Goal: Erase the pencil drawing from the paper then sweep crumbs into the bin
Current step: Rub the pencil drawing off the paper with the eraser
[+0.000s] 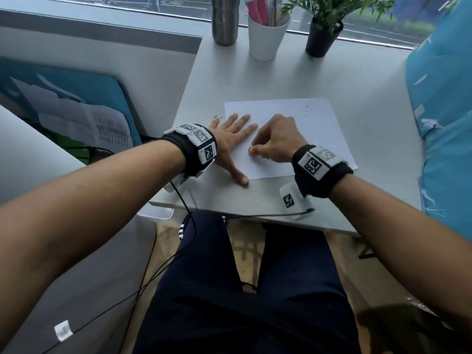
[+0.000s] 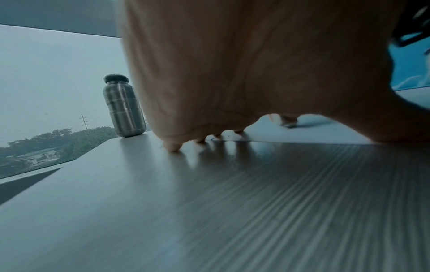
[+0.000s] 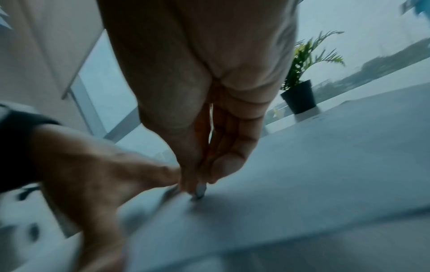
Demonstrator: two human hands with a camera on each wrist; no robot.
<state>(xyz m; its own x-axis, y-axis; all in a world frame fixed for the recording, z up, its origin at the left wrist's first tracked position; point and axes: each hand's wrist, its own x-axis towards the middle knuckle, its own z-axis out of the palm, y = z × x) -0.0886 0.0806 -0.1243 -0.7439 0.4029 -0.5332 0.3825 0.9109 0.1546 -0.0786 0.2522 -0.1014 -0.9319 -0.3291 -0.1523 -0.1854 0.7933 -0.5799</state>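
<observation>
1. Your left hand [image 1: 231, 139] lies flat with fingers spread, pressing the near-left part of the paper [image 1: 314, 129] against the bench [image 1: 378, 139]; your right hand [image 1: 274, 140] pinches a small eraser [image 3: 200, 189] between thumb and fingertips, its tip on the sheet just beside your left fingers.
2. That paper sits at the middle of the bench, near the front edge. No pencil line shows clearly from the head view; whether any remains under your hands I cannot tell.
3. Expect the sheet to be thin, light and easy to crease: keep the flat palm close to the rubbing spot and stroke away from it, or the paper will likely buckle or tear.
4. Hold the eraser low, near its working end; it looks small and probably bends a little under pressure.
5. Dark crumbs [image 1: 306, 108] lie by the sheet's far edge, and a few on the bench off its far-left corner. They are loose and light, so sweep gently.
6. Farther back stand a steel bottle [image 1: 225, 19], a white cup of pens [image 1: 267, 34] and a potted plant [image 1: 323, 37]. No bin is identifiable.
</observation>
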